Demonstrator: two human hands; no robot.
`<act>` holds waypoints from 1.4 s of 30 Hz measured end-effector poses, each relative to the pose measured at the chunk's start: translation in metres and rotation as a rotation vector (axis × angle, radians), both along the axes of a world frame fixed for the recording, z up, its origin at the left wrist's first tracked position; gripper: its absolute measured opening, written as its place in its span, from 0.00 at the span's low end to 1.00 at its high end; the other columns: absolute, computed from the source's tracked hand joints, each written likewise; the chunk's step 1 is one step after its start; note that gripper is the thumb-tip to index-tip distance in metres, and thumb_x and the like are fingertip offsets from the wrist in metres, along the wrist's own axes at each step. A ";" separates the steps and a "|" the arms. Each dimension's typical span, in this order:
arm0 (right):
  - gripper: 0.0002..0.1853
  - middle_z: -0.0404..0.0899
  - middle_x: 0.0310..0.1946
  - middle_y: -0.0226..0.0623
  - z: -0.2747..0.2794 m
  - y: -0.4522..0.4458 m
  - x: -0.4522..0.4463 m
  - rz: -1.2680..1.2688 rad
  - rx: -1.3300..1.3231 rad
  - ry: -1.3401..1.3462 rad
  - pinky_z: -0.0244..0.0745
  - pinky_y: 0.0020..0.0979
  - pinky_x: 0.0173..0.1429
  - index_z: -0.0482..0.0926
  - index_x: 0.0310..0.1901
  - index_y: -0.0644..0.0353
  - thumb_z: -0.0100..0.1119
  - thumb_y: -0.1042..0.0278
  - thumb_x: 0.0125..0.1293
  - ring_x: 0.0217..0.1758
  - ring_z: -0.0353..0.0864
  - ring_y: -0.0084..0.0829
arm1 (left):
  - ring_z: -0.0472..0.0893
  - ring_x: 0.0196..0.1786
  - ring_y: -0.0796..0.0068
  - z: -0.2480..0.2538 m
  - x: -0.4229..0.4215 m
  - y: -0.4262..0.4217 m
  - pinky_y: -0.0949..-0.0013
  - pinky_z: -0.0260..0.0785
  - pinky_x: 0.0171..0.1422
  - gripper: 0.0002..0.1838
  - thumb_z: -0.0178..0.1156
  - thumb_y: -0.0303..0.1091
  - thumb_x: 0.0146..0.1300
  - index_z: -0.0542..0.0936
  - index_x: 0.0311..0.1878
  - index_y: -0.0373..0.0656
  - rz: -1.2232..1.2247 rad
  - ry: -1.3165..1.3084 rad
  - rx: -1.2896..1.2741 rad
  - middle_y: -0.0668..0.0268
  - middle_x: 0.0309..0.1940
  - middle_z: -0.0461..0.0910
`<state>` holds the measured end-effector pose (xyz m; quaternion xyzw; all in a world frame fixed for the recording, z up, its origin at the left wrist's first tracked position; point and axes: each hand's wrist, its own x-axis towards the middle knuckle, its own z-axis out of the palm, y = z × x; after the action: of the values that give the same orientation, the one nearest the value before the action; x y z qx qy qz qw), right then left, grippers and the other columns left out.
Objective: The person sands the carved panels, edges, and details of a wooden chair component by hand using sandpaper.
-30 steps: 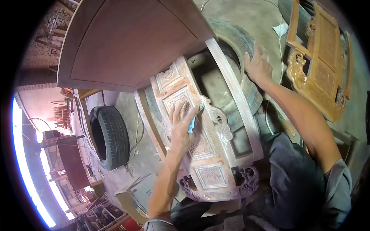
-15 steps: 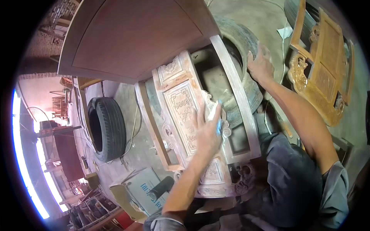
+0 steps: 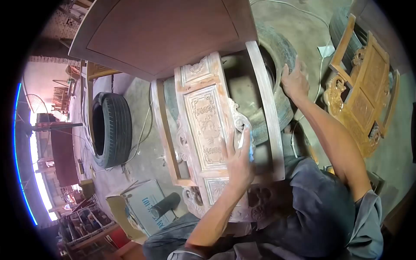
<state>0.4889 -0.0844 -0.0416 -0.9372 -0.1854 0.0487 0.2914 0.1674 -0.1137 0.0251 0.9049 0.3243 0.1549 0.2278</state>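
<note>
My left hand (image 3: 239,164) is on the edge of a carved chair back (image 3: 208,125), its fingers closed on a small folded white-and-blue sheet (image 3: 251,152). Pale, dusty wood with raised ornament makes up the back, which stretches towards my lap. The brown flat seat panel (image 3: 169,39) stands at its far end. My right hand (image 3: 296,81) lies with fingers apart against a large tyre (image 3: 284,50) under the chair, just right of the pale side rail (image 3: 265,95). Whether it also touches the rail cannot be seen.
Another tyre (image 3: 113,130) stands on the floor at left, near a cable. A cardboard box (image 3: 145,203) with a dark cylinder (image 3: 165,205) is at lower left. A varnished carved chair (image 3: 362,93) lies at right. Tools fill a rack (image 3: 84,225).
My left hand has slid a little along the edge of the chair back towards me, still holding the sheet. My right hand stays at the tyre. The whole view has shifted slightly.
</note>
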 end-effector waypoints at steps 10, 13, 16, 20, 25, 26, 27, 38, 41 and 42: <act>0.41 0.62 0.83 0.57 -0.003 -0.001 -0.003 -0.011 -0.017 0.010 0.69 0.59 0.79 0.55 0.88 0.52 0.51 0.42 0.81 0.82 0.67 0.63 | 0.64 0.82 0.39 0.003 -0.022 0.000 0.33 0.39 0.91 0.36 0.64 0.24 0.69 0.73 0.81 0.40 -0.053 0.030 -0.012 0.51 0.59 0.88; 0.41 0.62 0.83 0.57 -0.002 0.003 0.003 -0.008 0.000 -0.012 0.69 0.58 0.80 0.56 0.87 0.52 0.51 0.42 0.81 0.81 0.68 0.63 | 0.66 0.80 0.42 0.004 -0.013 0.005 0.33 0.41 0.90 0.36 0.64 0.22 0.68 0.74 0.81 0.42 -0.040 -0.024 -0.034 0.52 0.59 0.88; 0.41 0.62 0.83 0.57 -0.006 0.002 0.002 0.005 0.022 -0.022 0.69 0.58 0.80 0.56 0.87 0.53 0.52 0.42 0.81 0.81 0.68 0.63 | 0.68 0.78 0.43 0.000 -0.016 0.020 0.32 0.43 0.89 0.36 0.65 0.22 0.69 0.75 0.81 0.45 -0.089 -0.011 -0.011 0.53 0.59 0.89; 0.41 0.61 0.83 0.57 0.003 0.001 0.000 -0.005 -0.010 0.020 0.70 0.59 0.79 0.56 0.87 0.53 0.51 0.42 0.81 0.82 0.68 0.62 | 0.69 0.79 0.42 -0.002 -0.043 0.022 0.30 0.41 0.89 0.37 0.65 0.26 0.70 0.73 0.83 0.46 -0.163 0.032 -0.005 0.54 0.54 0.89; 0.42 0.62 0.83 0.58 0.002 -0.001 -0.001 -0.006 -0.003 0.025 0.70 0.59 0.78 0.56 0.87 0.53 0.51 0.41 0.81 0.82 0.67 0.62 | 0.66 0.81 0.39 -0.003 -0.019 0.013 0.29 0.42 0.89 0.41 0.65 0.20 0.65 0.71 0.83 0.45 -0.122 -0.011 0.011 0.53 0.64 0.86; 0.42 0.62 0.83 0.59 0.002 0.000 0.000 -0.001 0.006 0.026 0.71 0.59 0.78 0.56 0.87 0.53 0.51 0.41 0.81 0.82 0.67 0.62 | 0.66 0.81 0.38 -0.005 -0.022 0.006 0.29 0.43 0.89 0.42 0.65 0.20 0.63 0.71 0.84 0.45 -0.104 0.001 0.043 0.52 0.65 0.85; 0.42 0.61 0.83 0.59 0.005 0.004 0.002 -0.007 0.004 0.036 0.70 0.59 0.78 0.56 0.87 0.53 0.51 0.41 0.81 0.83 0.67 0.62 | 0.65 0.82 0.36 -0.001 -0.019 0.001 0.29 0.44 0.89 0.45 0.65 0.19 0.61 0.69 0.85 0.43 -0.074 0.035 0.045 0.50 0.66 0.84; 0.42 0.59 0.85 0.59 0.004 0.001 0.000 -0.013 -0.027 0.038 0.69 0.58 0.80 0.55 0.88 0.51 0.51 0.41 0.80 0.83 0.67 0.62 | 0.58 0.84 0.29 -0.007 0.012 0.012 0.31 0.39 0.91 0.36 0.64 0.25 0.69 0.72 0.81 0.37 0.000 -0.017 -0.080 0.38 0.72 0.75; 0.42 0.59 0.85 0.57 0.000 0.000 0.001 -0.003 -0.005 0.024 0.69 0.58 0.80 0.55 0.88 0.52 0.52 0.41 0.80 0.83 0.67 0.62 | 0.59 0.84 0.32 -0.004 -0.004 -0.002 0.31 0.40 0.90 0.38 0.65 0.26 0.67 0.72 0.82 0.38 0.010 -0.019 -0.037 0.37 0.68 0.78; 0.42 0.59 0.84 0.58 -0.002 0.002 0.002 -0.004 -0.010 0.009 0.69 0.58 0.80 0.55 0.88 0.52 0.51 0.41 0.80 0.83 0.67 0.62 | 0.59 0.84 0.33 -0.004 -0.008 -0.011 0.31 0.41 0.90 0.39 0.65 0.27 0.67 0.71 0.82 0.37 0.025 -0.038 -0.001 0.37 0.65 0.80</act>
<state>0.4912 -0.0826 -0.0433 -0.9388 -0.1818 0.0534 0.2876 0.1590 -0.1244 0.0216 0.8976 0.3313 0.1746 0.2324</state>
